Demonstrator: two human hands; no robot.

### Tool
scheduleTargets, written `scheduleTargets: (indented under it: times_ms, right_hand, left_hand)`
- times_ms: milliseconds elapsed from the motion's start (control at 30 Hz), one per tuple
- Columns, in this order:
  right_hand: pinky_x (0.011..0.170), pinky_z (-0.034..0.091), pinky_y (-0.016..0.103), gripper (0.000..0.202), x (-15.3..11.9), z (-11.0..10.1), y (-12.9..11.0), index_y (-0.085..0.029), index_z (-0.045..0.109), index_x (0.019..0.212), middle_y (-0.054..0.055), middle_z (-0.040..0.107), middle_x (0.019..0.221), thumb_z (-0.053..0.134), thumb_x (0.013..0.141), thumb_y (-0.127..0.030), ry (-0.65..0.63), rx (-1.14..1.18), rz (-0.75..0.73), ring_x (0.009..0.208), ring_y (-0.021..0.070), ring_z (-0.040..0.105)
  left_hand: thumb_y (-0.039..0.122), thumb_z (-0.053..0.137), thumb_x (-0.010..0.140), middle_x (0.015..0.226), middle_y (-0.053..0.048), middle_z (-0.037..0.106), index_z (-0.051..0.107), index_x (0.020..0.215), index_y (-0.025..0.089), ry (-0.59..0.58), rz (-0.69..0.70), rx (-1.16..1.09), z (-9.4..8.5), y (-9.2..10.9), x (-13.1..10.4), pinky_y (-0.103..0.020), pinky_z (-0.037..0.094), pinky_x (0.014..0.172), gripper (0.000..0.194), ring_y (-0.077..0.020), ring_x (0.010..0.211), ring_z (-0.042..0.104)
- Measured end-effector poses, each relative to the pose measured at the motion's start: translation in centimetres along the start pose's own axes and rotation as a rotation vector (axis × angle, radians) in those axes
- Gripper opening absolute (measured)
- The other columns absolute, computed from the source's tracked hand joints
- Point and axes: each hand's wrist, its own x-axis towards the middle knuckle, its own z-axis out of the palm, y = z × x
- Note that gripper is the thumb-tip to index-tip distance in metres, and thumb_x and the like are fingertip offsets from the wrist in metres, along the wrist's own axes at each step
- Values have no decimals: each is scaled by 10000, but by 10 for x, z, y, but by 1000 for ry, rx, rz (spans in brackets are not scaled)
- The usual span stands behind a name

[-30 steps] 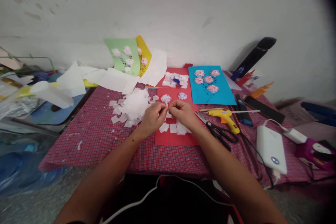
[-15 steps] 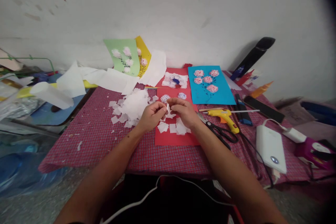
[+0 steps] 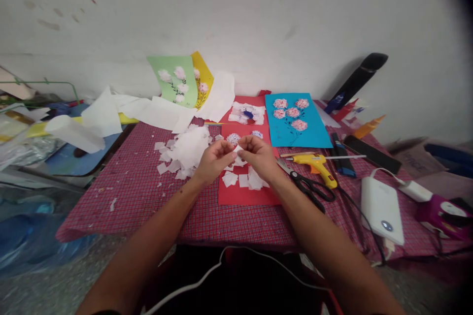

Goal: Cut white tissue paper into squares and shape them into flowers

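My left hand (image 3: 217,158) and my right hand (image 3: 257,156) meet over a red sheet of card (image 3: 240,198), thumbs and fingers pinched on a small piece of white tissue paper (image 3: 237,148) between them. Beneath the hands, loose white paper squares (image 3: 244,180) lie on the card. Just beyond the fingertips are two speckled blue-and-white paper flowers (image 3: 233,138). Farther back, a stained white tissue (image 3: 246,114) bears a dark blue and red patch. To the left of my left hand spreads a heap of cut white paper squares (image 3: 190,150).
Right of the card lie black scissors (image 3: 308,187), a yellow glue gun (image 3: 316,165) and a white power bank (image 3: 381,209) with cables. A blue card with pink flowers (image 3: 299,128) lies behind them. Against the wall leans a green flower card (image 3: 173,76); a paper roll (image 3: 74,133) is at left.
My right hand has turned slightly and its fingers have drawn in toward my left fingertips. The tissue piece now sits as a small point between both hands. The view shifts very slightly.
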Motion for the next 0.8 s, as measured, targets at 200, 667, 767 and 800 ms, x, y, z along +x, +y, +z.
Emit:
scheduleTargets:
  times_ms: [200, 667, 767, 800]
  right_hand:
    - [628, 399, 257, 173, -4, 3, -2, -221, 565, 883, -48, 502, 773, 689, 762, -221, 2, -93, -109, 689, 119, 474]
    - [611, 405, 281, 73, -3, 1, 1, -217, 611, 810, -24, 589, 760, 682, 793, -215, 4, -200, -147, 661, 133, 507]
    - [607, 400, 283, 66, -3, 0, 0, -218, 614, 796, -26, 588, 743, 679, 795, -208, 5, -217, -150, 645, 132, 501]
    - [610, 402, 284, 67, -3, 0, 0, -218, 612, 797, -26, 588, 745, 678, 796, -205, 6, -214, -154, 649, 132, 505]
  left_hand:
    - [258, 738, 770, 784, 23, 620, 576, 952, 181, 47, 40, 43, 3, -2, 2, -246, 517, 604, 256, -96, 637, 605]
    - [215, 723, 777, 749, 32, 608, 592, 926, 175, 45, 27, 32, 4, 2, 1, -228, 490, 589, 202, -89, 618, 593]
    - [222, 733, 769, 743, 28, 615, 598, 908, 171, 49, 22, 30, 4, 4, 1, -227, 488, 586, 200, -89, 609, 593]
    - [226, 736, 767, 742, 27, 618, 601, 904, 170, 50, 19, 27, 4, 6, 1, -228, 489, 586, 200, -90, 608, 594]
